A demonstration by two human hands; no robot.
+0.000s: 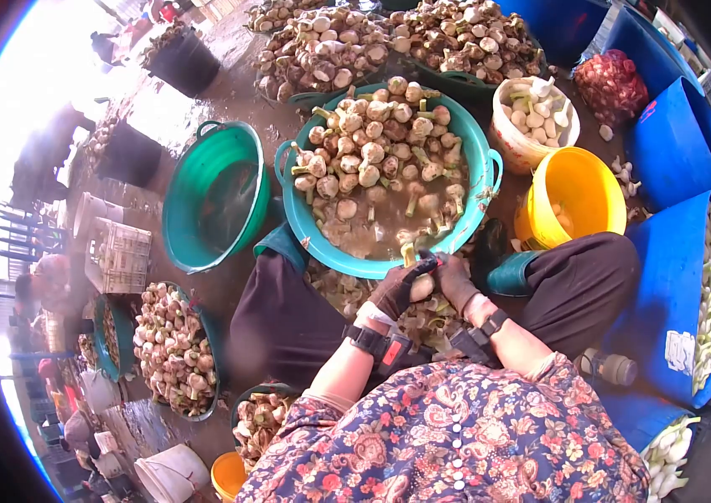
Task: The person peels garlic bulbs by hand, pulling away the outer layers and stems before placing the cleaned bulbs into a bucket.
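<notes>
- Bulb (421, 287), pale, stem upward: held between the two hands, just beyond the near rim of the teal tub, on the wearer's side.
- Left hand (395, 292), in a dark glove: closed around the bulb, fingers bent.
- Right hand (455, 283), also gloved: fingers curled close against the bulb's other side; whether they grip it or something else, I cannot tell.
- Teal tub (290, 199): in front of the hands, with bulbs (372, 152) heaped at its far side and murky water (364, 237) nearer the wearer.
- Green tub (215, 197): left of the teal tub, tilted.
- Yellow bucket (578, 193): right of the teal tub, a few pale pieces (563, 220) inside.
- White bucket (516, 142): behind the yellow one, filled with peeled bulbs (538, 115).
- Scraps (435, 323): on the floor beneath the hands, between the legs.
- Blue barrels (666, 285): along the right.
</notes>
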